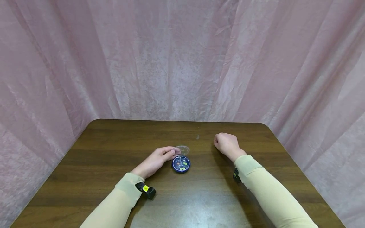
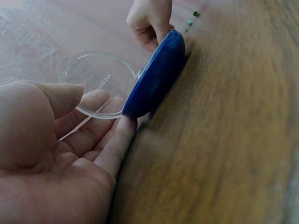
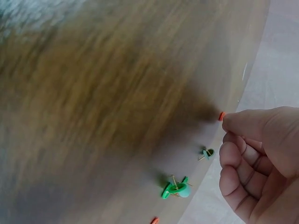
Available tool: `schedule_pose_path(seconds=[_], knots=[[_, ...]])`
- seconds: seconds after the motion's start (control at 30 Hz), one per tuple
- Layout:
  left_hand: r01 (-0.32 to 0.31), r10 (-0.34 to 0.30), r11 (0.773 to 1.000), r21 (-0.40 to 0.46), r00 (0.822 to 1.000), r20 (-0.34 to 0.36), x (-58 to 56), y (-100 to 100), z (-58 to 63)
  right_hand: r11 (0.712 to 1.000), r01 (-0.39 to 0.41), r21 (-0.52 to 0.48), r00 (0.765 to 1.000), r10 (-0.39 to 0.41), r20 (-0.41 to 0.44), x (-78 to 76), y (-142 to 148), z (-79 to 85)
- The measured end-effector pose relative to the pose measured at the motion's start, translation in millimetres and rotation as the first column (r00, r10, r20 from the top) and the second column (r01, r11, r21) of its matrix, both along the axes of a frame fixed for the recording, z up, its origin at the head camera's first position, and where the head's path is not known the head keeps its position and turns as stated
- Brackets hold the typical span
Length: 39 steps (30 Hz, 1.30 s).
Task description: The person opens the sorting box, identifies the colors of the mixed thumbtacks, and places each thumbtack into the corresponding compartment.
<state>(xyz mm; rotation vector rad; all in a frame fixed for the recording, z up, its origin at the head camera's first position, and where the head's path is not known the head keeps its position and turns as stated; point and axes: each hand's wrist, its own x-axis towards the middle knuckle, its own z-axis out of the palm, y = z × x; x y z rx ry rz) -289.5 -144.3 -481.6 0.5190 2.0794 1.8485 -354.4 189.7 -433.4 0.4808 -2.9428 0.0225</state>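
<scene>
Blue case (image 2: 154, 79) being held on the wooden table (image 1: 119, 139), between the two hands.
Its raised clear lid (image 2: 98, 70) is being pinched between the left hand's (image 1: 152, 163) thumb and fingers; an orange tack (image 3: 222, 115) is being gripped by the right hand's (image 1: 226, 144) fingertips, drawn together. Nearby, green tacks (image 3: 178, 188) and a second orange tack (image 3: 155, 220) are lying loose. The right fingertips are being partly blocked from the left wrist view by the case.

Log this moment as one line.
left hand: pinches clear lid; blue case: open; right hand: orange tack at thumb tip, grip unclear; green tacks: on table
</scene>
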Motion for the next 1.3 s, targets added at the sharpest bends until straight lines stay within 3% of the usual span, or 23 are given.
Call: schedule_pose_path(seconds=[0.37, 0.6, 0.77, 0.93, 1.1, 1.3], knots=[[-0.002, 0.002, 1.0, -0.007, 1.0, -0.009, 0.6, 2, -0.3, 1.0, 0.005, 0.016, 1.0, -0.006, 0.017, -0.7, 0, -2.5], [0.002, -0.002, 1.0, -0.014, 1.0, -0.008, -0.5, 0, 0.2, 0.995, 0.005, -0.102, 0.996, -0.014, -0.083, 10.5, -6, 8.5], [0.0, 0.0, 1.0, -0.013, 1.0, -0.013, 0.1, 0, 0.0, 0.975, 0.03, -0.22, 0.999, -0.036, -0.024, 19.8, -13, 13.5], [-0.004, 0.004, 1.0, -0.003, 1.0, -0.013, 0.8, 0, -0.7, 0.924, 0.032, -0.382, 0.998, -0.011, 0.059, 32.0, -22, 17.4], [-0.006, 0.006, 1.0, -0.003, 1.0, -0.013, 0.1, 0, -1.4, 0.838, 0.015, -0.545, 0.994, 0.048, 0.101, 44.9, -32, 22.6], [-0.009, 0.009, 1.0, -0.013, 1.0, -0.012, 0.0, 1, -1.4, 0.752, -0.009, -0.659, 0.985, 0.118, 0.122, 57.6, -42, 28.0]])
